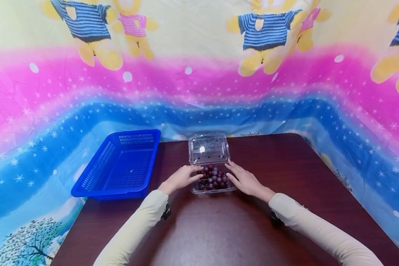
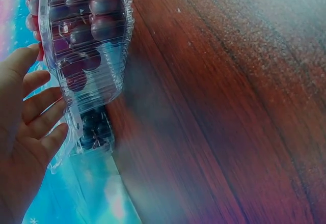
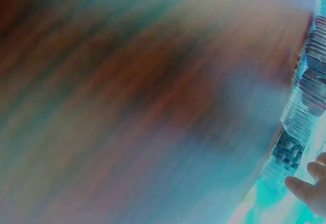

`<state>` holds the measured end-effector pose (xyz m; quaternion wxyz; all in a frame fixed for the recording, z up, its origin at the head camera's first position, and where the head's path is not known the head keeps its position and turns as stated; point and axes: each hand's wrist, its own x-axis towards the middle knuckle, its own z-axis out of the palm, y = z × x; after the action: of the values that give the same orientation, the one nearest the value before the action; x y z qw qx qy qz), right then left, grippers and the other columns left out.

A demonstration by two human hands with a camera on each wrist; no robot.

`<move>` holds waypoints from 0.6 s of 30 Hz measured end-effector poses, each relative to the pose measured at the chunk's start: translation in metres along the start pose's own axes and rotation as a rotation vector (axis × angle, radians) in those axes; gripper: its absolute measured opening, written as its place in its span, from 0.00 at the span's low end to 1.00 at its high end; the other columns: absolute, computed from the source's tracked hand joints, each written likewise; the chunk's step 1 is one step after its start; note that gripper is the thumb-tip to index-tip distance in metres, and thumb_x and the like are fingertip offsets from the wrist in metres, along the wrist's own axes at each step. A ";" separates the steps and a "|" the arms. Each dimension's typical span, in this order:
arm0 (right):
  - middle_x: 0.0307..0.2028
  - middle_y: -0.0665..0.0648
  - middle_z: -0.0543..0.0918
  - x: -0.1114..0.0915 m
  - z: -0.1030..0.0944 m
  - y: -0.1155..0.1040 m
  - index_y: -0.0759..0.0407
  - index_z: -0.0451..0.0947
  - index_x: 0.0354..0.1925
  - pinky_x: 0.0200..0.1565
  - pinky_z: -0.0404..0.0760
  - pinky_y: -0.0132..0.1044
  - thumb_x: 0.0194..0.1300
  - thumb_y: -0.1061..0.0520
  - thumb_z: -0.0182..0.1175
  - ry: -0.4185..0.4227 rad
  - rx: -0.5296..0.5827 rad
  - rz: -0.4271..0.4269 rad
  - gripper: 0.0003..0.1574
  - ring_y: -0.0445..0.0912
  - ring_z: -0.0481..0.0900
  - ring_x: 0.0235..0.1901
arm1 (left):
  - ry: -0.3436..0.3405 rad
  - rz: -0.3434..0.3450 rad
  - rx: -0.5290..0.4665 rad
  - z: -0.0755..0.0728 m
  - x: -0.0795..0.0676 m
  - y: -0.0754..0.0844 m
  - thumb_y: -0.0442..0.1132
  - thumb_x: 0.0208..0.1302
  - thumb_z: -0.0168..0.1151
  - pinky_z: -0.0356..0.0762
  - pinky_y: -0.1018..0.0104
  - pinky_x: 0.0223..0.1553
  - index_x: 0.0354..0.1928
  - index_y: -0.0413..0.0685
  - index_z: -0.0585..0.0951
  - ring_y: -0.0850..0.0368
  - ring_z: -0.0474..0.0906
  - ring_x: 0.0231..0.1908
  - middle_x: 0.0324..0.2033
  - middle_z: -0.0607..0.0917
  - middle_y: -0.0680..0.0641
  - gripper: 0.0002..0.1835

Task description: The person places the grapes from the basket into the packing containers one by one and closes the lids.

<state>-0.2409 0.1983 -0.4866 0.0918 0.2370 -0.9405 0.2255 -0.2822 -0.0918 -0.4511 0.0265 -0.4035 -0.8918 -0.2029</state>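
Observation:
A clear plastic clamshell box (image 1: pixel 212 191) stands on the table with its lid (image 1: pixel 216 149) raised at the back. Dark red grapes (image 1: pixel 214 178) fill its base. My left hand (image 1: pixel 183 177) is at the box's left side, thumb and fingertips at the rim beside the grapes. In the left wrist view, the spread left fingers (image 2: pixel 43 109) lie along the ribbed plastic wall. From the other side, my right hand (image 1: pixel 247 181) reaches to the right rim, fingers extended near the hinge. Only a few right fingertips (image 3: pixel 300 187) show at the edge of the right wrist view.
To the left, a blue plastic basket (image 1: pixel 149 170) with slotted walls sits on the dark wooden table (image 1: pixel 269 155). Behind the table hangs a printed cloth (image 1: pixel 186 88) with bears and snowflakes, which also runs along both sides.

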 end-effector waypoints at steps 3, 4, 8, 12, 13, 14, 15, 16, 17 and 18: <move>0.70 0.56 0.55 0.001 0.000 0.000 0.52 0.57 0.69 0.60 0.65 0.53 0.72 0.37 0.37 0.003 0.000 -0.002 0.35 0.54 0.57 0.68 | 0.005 0.001 0.002 0.001 -0.001 0.000 0.49 0.67 0.52 0.69 0.61 0.58 0.59 0.44 0.74 0.55 0.74 0.56 0.55 0.78 0.47 0.23; 0.70 0.57 0.55 0.001 0.000 0.000 0.52 0.57 0.69 0.60 0.65 0.52 0.72 0.37 0.37 0.004 -0.004 -0.003 0.35 0.54 0.57 0.68 | 0.008 0.001 0.005 0.001 -0.002 -0.001 0.49 0.68 0.52 0.69 0.61 0.58 0.59 0.44 0.74 0.54 0.73 0.57 0.56 0.78 0.47 0.23; 0.70 0.57 0.55 0.002 0.000 0.001 0.51 0.57 0.69 0.61 0.64 0.52 0.72 0.38 0.37 0.009 -0.019 -0.008 0.34 0.53 0.56 0.68 | 0.016 -0.015 0.019 0.002 -0.004 -0.002 0.51 0.68 0.51 0.67 0.61 0.60 0.60 0.45 0.73 0.54 0.72 0.58 0.57 0.77 0.48 0.24; 0.70 0.58 0.55 0.003 -0.001 0.000 0.51 0.57 0.69 0.61 0.65 0.52 0.72 0.38 0.38 0.008 -0.015 -0.005 0.34 0.53 0.56 0.68 | 0.034 -0.019 0.030 0.002 -0.006 -0.003 0.51 0.67 0.52 0.65 0.60 0.61 0.61 0.46 0.72 0.53 0.71 0.59 0.58 0.76 0.48 0.25; 0.70 0.58 0.55 0.004 -0.001 0.000 0.51 0.57 0.69 0.60 0.65 0.52 0.72 0.38 0.38 0.007 -0.010 0.001 0.34 0.52 0.56 0.68 | 0.039 -0.020 0.031 0.001 -0.006 -0.003 0.51 0.67 0.52 0.64 0.59 0.62 0.61 0.45 0.72 0.52 0.70 0.59 0.58 0.76 0.47 0.25; 0.70 0.58 0.55 0.004 -0.001 0.000 0.51 0.57 0.69 0.60 0.65 0.52 0.72 0.39 0.38 0.007 -0.007 0.002 0.34 0.52 0.56 0.68 | 0.044 -0.021 0.033 0.001 -0.007 -0.003 0.50 0.67 0.52 0.63 0.59 0.62 0.61 0.45 0.72 0.51 0.70 0.60 0.59 0.75 0.47 0.25; 0.70 0.58 0.55 0.004 -0.002 0.000 0.51 0.57 0.69 0.60 0.65 0.52 0.72 0.39 0.38 0.007 -0.005 0.003 0.34 0.53 0.56 0.68 | 0.048 -0.024 0.035 0.001 -0.007 -0.003 0.50 0.67 0.52 0.62 0.59 0.63 0.61 0.45 0.72 0.51 0.69 0.61 0.59 0.75 0.46 0.25; 0.70 0.58 0.56 0.005 -0.002 0.000 0.52 0.57 0.69 0.60 0.65 0.53 0.72 0.39 0.38 0.009 -0.003 0.004 0.34 0.53 0.56 0.68 | 0.053 -0.024 0.032 0.001 -0.008 -0.004 0.50 0.67 0.53 0.61 0.58 0.63 0.61 0.44 0.71 0.50 0.68 0.61 0.60 0.74 0.45 0.26; 0.70 0.58 0.56 0.005 -0.002 0.000 0.52 0.57 0.69 0.60 0.65 0.53 0.72 0.39 0.38 0.009 -0.004 0.005 0.34 0.54 0.57 0.68 | 0.056 -0.026 0.033 0.000 -0.008 -0.004 0.50 0.67 0.53 0.60 0.58 0.64 0.62 0.44 0.71 0.50 0.67 0.62 0.60 0.73 0.44 0.26; 0.70 0.58 0.56 0.005 -0.002 0.001 0.52 0.57 0.69 0.60 0.65 0.53 0.72 0.39 0.38 0.010 -0.003 0.008 0.34 0.54 0.57 0.68 | 0.060 -0.024 0.031 0.000 -0.009 -0.005 0.50 0.66 0.53 0.59 0.57 0.64 0.62 0.43 0.71 0.48 0.66 0.63 0.61 0.72 0.42 0.26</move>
<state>-0.2457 0.1975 -0.4838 0.0959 0.2319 -0.9414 0.2255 -0.2797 -0.1005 -0.4548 0.0569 -0.3859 -0.8985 -0.2015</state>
